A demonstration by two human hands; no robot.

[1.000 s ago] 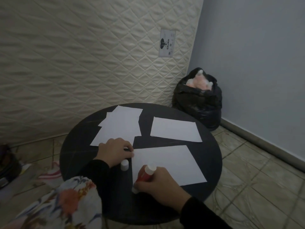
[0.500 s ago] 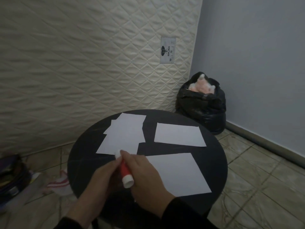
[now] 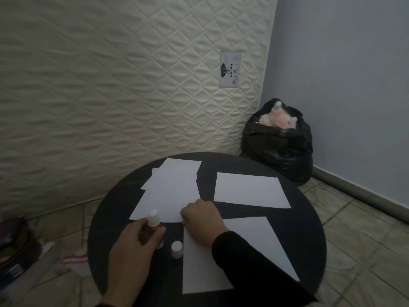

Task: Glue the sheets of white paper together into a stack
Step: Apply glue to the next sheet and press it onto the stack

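Three lots of white paper lie on the round black table (image 3: 309,229): an overlapping pile (image 3: 172,189) at the far left, one sheet (image 3: 250,189) at the far right, and a larger sheet (image 3: 239,247) nearest me. My left hand (image 3: 132,251) grips a red glue stick (image 3: 153,220), held upright with its white tip uncovered. The stick's white cap (image 3: 177,249) stands on the table beside that hand. My right hand (image 3: 202,220) reaches over the near sheet, and its curled fingers pinch the near right corner of the pile.
A quilted cream mattress (image 3: 110,85) leans on the wall behind the table. A black rubbish bag (image 3: 278,142) with pink stuffing stands in the corner at the right. Bags and cloth clutter (image 3: 20,251) lie on the tiled floor at the left.
The glue stick has passed from my right hand to my left. My right hand has moved forward to the corner of the far left pile.
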